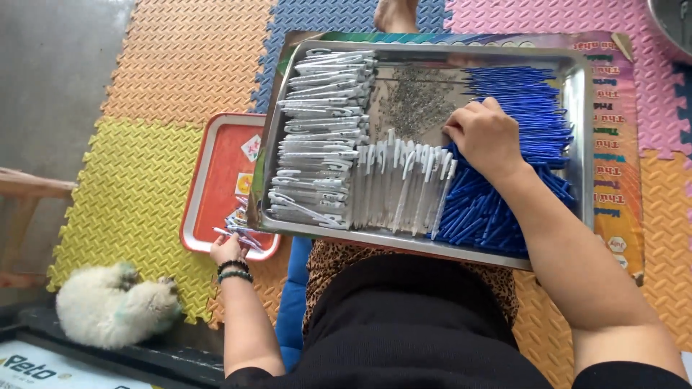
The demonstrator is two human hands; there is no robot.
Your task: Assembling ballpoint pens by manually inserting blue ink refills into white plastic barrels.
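Right hand (486, 137) palm-down, fingers curled, forearm stretched diagonally over the metal tray (580, 108); left hand (228, 250) left of that tray, beaded wrist bent, fingers pinched shut.

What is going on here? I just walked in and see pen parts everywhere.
A person sits on foam floor mats with a metal tray on their lap. It holds white pen pieces, a heap of small springs and a pile of blue pen barrels. The right hand rests on the blue barrels. The left hand reaches to a red tray on the floor, at a few pens there. A white fluffy animal lies nearby.
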